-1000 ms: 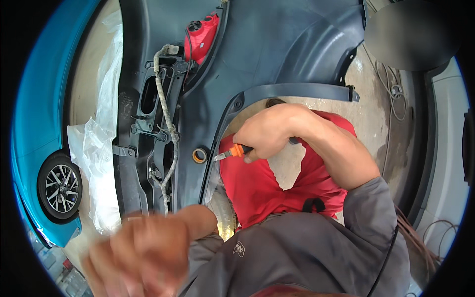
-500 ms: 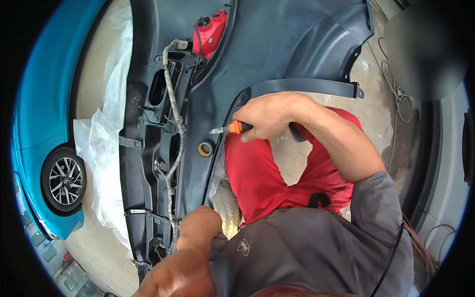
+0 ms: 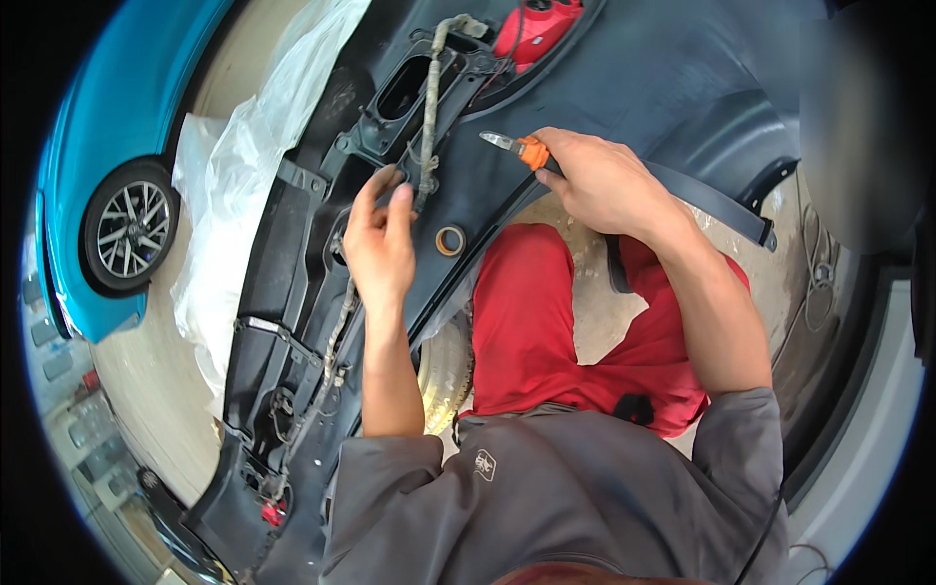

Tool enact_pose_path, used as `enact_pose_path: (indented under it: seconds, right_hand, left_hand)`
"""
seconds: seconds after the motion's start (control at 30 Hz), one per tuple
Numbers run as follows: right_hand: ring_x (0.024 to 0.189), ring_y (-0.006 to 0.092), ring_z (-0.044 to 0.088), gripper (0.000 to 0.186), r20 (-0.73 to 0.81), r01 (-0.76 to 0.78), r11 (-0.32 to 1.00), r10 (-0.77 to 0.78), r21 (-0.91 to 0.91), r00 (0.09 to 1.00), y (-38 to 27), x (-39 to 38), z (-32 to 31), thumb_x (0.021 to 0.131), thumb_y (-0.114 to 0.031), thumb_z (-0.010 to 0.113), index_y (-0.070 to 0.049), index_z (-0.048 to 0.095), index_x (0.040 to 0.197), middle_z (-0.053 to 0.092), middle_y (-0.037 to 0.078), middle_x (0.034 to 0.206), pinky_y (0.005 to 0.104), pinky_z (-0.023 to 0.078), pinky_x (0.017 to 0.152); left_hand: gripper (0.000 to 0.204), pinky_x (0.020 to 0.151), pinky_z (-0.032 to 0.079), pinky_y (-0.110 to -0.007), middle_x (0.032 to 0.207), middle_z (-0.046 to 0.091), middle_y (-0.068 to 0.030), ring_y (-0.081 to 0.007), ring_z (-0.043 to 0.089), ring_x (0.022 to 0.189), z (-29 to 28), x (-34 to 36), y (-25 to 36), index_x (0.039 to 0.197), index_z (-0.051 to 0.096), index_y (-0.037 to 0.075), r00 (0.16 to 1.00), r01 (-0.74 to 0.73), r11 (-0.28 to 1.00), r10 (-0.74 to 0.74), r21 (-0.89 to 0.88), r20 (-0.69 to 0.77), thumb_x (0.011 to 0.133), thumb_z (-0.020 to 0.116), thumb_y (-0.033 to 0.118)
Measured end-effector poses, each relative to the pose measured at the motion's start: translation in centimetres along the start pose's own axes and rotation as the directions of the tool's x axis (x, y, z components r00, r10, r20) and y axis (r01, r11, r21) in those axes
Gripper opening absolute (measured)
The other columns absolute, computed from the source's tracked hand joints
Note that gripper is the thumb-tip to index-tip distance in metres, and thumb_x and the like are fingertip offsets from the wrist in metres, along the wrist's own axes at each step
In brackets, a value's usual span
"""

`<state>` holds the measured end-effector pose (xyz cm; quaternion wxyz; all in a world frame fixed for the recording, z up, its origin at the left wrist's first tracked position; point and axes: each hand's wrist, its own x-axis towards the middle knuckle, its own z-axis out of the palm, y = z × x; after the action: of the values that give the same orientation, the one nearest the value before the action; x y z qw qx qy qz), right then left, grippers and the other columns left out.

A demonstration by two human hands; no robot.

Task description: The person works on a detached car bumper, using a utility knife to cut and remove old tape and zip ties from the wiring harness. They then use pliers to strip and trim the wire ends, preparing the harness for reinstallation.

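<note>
Two hands are up on a dark bumper [image 3: 624,88] lying inside-up across the person's lap and the floor. Nearest the camera are the grey sleeves and red trousers, then the bumper's lower edge, where a round brass-coloured ring [image 3: 449,240] sits in the plastic between the forearms.

The left hand [image 3: 380,244] is loosely open, its fingertips [image 3: 398,195] touching the bumper just beside a dusty harness [image 3: 427,117] that runs up the inner face; it pinches nothing that I can make out. The right hand [image 3: 604,180] is closed round a tool [image 3: 517,148] with an orange collar and a short metal tip; the tip points left toward the harness and hangs just short of it, not touching.

As a judgement, the work is at an early or middle point: the harness is clipped along most of its visible length, from the low end near a small red part [image 3: 273,512] up to the opening at the top, and no loose clips or removed parts lie in view. Whether any fastener has been freed I cannot tell.

Farther off, a red lamp [image 3: 536,29] sits at the bumper's top end, white plastic sheet [image 3: 234,195] lies on the floor to the left, and a blue car [image 3: 88,175] stands beyond it.
</note>
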<state>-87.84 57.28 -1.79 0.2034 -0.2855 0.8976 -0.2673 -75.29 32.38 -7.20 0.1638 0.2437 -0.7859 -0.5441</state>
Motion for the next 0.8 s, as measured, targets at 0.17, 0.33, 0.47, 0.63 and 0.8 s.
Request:
enact_pose_path:
  seconds: [0.17, 0.33, 0.47, 0.63, 0.8]
  right_hand:
    - [0.105, 0.0413, 0.071, 0.024, -0.167, 0.163, 0.977, -0.185, -0.138, 0.968, 0.3, 1.7, 2.9, 0.095, -0.006, 0.068, 0.003, 0.066, 0.118, 0.073, 0.021, 0.108, 0.053, 0.055, 0.092]
    - [0.102, 0.0383, 0.07, 0.029, -0.2, 0.204, 0.942, -0.262, -0.267, 0.944, -0.6, 3.0, 4.7, 0.091, -0.003, 0.065, 0.003, 0.067, 0.12, 0.073, 0.02, 0.11, 0.0493, 0.055, 0.089]
    - [0.106, 0.0374, 0.069, 0.034, -0.177, 0.154, 0.929, -0.223, -0.338, 0.958, -1.0, 3.7, 5.3, 0.094, -0.007, 0.071, 0.001, 0.066, 0.127, 0.071, 0.017, 0.112, 0.0472, 0.054, 0.093]
    - [0.107, 0.0374, 0.068, 0.035, -0.179, 0.126, 0.934, -0.194, -0.333, 0.965, -1.3, 4.2, 5.5, 0.095, -0.01, 0.075, 0.0, 0.065, 0.127, 0.071, 0.016, 0.111, 0.0472, 0.054, 0.094]
    - [0.106, 0.038, 0.068, 0.029, -0.176, 0.115, 0.947, -0.174, -0.301, 0.969, -1.7, 4.1, 5.1, 0.096, -0.011, 0.076, 0.0, 0.067, 0.122, 0.071, 0.016, 0.108, 0.0481, 0.055, 0.092]
  left_hand:
    - [0.028, 0.067, 0.051, -0.024, 0.098, 0.075, -0.002, -0.0062, 0.065, 0.075, 1.5, 2.0, -0.1, 0.126, 0.077, 0.003, 0.999, -0.01, 1.0, 0.01, 0.01, 0.033, 0.103, 0.079, 0.018]
    - [0.019, 0.068, 0.052, -0.024, 0.093, 0.076, -0.0018, -0.0059, 0.065, 0.072, 2.6, 3.2, -0.7, 0.114, 0.077, 0.001, 0.995, 0.015, 0.986, 0.002, -0.166, 0.097, 0.101, 0.08, 0.014]
    - [0.02, 0.066, 0.052, -0.024, 0.094, 0.076, -0.003, -0.0059, 0.064, 0.071, 2.9, 3.6, -1.2, 0.112, 0.075, 0.0, 0.993, 0.025, 0.971, 0.004, -0.238, 0.122, 0.1, 0.081, 0.014]
    - [0.02, 0.066, 0.053, -0.024, 0.093, 0.077, -0.0032, -0.0058, 0.065, 0.072, 3.2, 3.7, -1.1, 0.108, 0.073, -0.001, 0.996, 0.015, 0.966, 0.008, -0.259, 0.09, 0.098, 0.083, 0.013]
    - [0.019, 0.071, 0.054, -0.023, 0.092, 0.076, -0.0027, -0.006, 0.067, 0.078, 3.1, 3.5, -1.1, 0.108, 0.074, -0.001, 0.995, 0.037, 0.964, -0.01, -0.263, 0.103, 0.098, 0.083, 0.012]
